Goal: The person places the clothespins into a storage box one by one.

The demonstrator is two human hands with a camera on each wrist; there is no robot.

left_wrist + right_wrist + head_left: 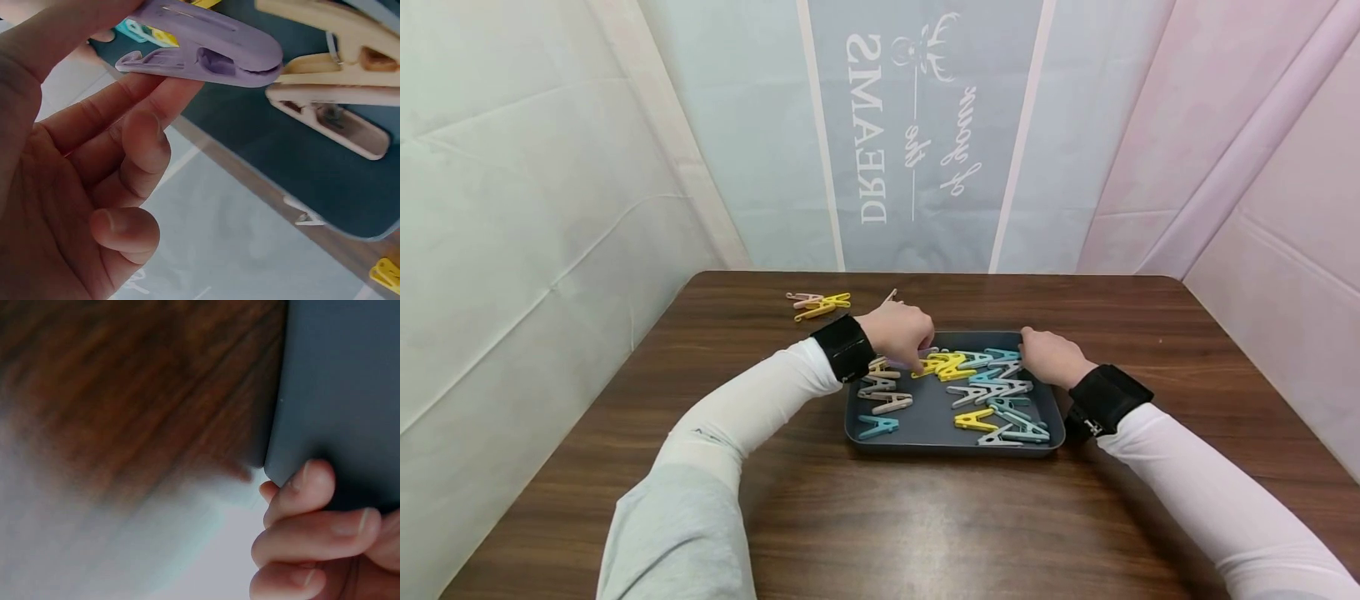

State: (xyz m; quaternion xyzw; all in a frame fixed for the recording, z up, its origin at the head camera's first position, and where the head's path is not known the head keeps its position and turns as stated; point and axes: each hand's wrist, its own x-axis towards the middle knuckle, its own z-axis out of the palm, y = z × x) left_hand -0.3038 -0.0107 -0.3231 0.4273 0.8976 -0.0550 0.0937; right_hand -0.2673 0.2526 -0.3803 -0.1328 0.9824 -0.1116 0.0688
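Note:
My left hand (898, 329) is over the left back part of a dark grey tray (925, 427). Between its thumb and fingers it pinches a purple clothespin (240, 50), best seen in the left wrist view; ring and little fingers are curled in beside the palm. At the tray's back right corner, my right hand (1051, 357) grips the rim, its fingers (306, 534) bent against the outer wall in the right wrist view. Beige clothespins (891, 402) lie along the tray's left side, with a blue clothespin (877, 427) in front of them.
Yellow clothespins (945, 363) lie in the tray's middle; several blue, grey and green clothespins (1011, 406) crowd its right half. Beyond the tray at the left, a small group of yellow and pink clothespins (822, 306) lies on the brown wooden table (820, 517). A printed curtain (917, 242) hangs behind.

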